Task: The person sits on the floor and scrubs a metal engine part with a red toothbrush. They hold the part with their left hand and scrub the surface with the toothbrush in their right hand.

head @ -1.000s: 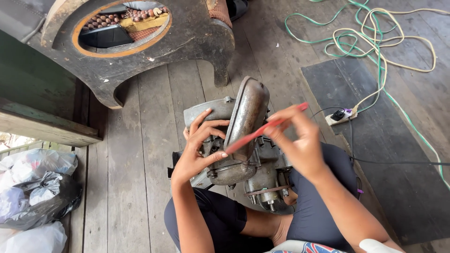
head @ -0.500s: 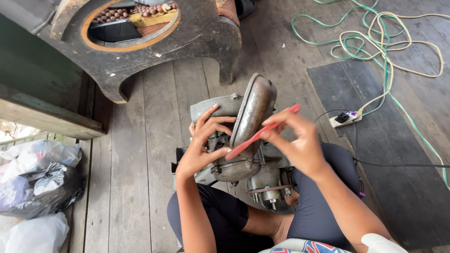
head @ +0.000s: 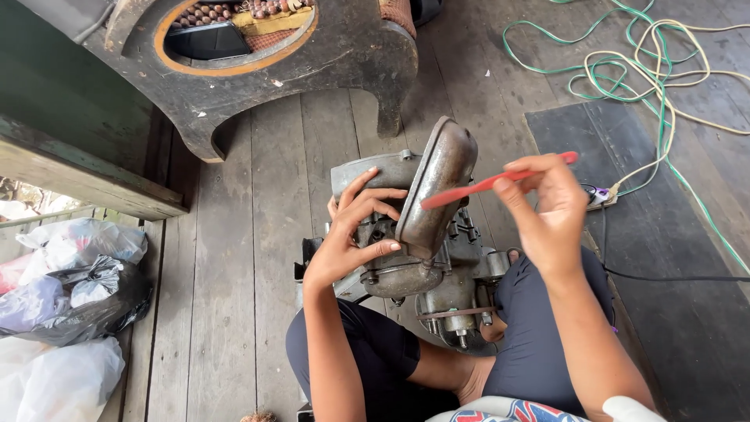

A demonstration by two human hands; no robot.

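Note:
A grimy grey metal engine block [head: 437, 273] rests between my knees on the plank floor. An oblong metal cover [head: 439, 184] stands tilted on top of it. My left hand [head: 355, 230] grips the engine's left side, fingers curled against the cover's lower edge. My right hand [head: 547, 211] pinches a thin red toothbrush-like tool [head: 488, 184] held nearly level, its left end touching the cover's face.
A dark carved wooden seat frame [head: 312, 66] with an orange-rimmed opening stands ahead. Plastic bags [head: 66, 289] lie at the left. Green and cream cables [head: 664, 78] coil at the upper right beside a power strip [head: 600, 195] and a black mat [head: 672, 234].
My right hand has lifted the red tool from a steep slant to nearly level, pulling away to the right. The left hand keeps its hold on the engine.

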